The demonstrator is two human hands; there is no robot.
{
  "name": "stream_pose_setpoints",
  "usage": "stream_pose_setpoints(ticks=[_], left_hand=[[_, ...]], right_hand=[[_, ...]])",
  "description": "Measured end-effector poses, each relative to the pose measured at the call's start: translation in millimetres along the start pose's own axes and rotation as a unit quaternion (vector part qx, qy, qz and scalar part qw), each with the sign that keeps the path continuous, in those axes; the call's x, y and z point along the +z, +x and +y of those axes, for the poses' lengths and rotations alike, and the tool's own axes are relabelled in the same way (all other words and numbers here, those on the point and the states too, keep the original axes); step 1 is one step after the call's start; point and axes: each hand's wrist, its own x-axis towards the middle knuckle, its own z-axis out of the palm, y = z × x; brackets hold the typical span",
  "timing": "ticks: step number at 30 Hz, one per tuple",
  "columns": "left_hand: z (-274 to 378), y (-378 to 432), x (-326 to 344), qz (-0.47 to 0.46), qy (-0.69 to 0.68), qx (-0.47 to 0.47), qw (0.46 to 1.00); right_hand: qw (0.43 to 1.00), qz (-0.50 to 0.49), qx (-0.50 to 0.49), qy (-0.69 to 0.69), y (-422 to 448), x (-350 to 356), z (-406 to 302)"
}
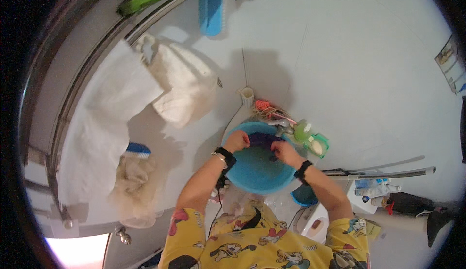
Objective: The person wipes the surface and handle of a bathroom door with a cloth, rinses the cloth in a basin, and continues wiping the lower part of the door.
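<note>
A wide blue plastic basin (238, 176) stands in front of me with murky water in it. Over its far half, a dark purple cloth (264, 140) stretches between my hands. My left hand (237, 141) pinches the cloth's left end near the basin's left rim. At the other end, my right hand (287, 153) grips it, and a dark bit of fabric hangs below those fingers. How much of the cloth lies under the water I cannot tell. Both wrists wear black bands.
Behind the basin stand a white cup (247, 95), a faucet (279, 122), a green container (301, 131) and a green soap dish (319, 146) with pale soap. A white towel (98, 123) and a cream bag (185, 83) hang at left. Bottles (376, 190) stand at right beyond a metal bar (397, 174).
</note>
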Motion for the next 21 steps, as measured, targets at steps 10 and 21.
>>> stream_pose_setpoints(ticks=[10,21], left_hand=[[-114.3,74.9,232.8,-0.333,0.100,-0.105,0.932],[-43.4,7.9,77.6,-0.352,0.093,-0.060,0.929]], right_hand=[[0.956,-0.187,0.177,-0.138,-5.6,114.8,67.3],[0.824,-0.553,0.125,0.008,-6.8,76.3,28.3]])
